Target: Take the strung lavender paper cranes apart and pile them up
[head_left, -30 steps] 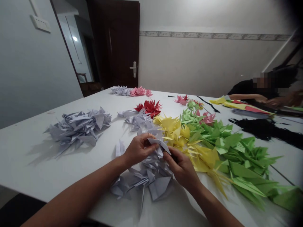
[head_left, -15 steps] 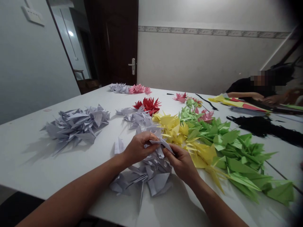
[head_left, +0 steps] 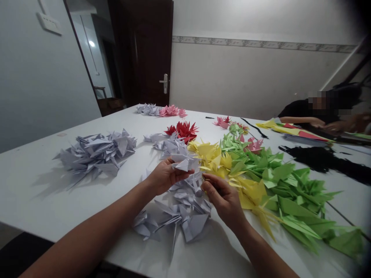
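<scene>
While the head camera looks down along a white table [head_left: 43, 200], the left hand [head_left: 166, 178] grips a lilac paper crane [head_left: 182, 163], its fingers curled closed around the paper. The right hand [head_left: 223, 200] sits just beside it, with its fingertips [head_left: 206, 180] drawn together; whether they pinch anything is hidden. Both hands are above a heap of lilac cranes [head_left: 185, 204] on the table. Yellow cranes [head_left: 211, 160] lie beside that heap, with green cranes [head_left: 290, 193] beyond them. Farther off are red cranes [head_left: 182, 131] and pink cranes [head_left: 169, 111], a second lilac heap [head_left: 95, 152] lies left, and a co-worker's hand [head_left: 317, 122] rests near yellow and red paper sheets [head_left: 298, 131].
</scene>
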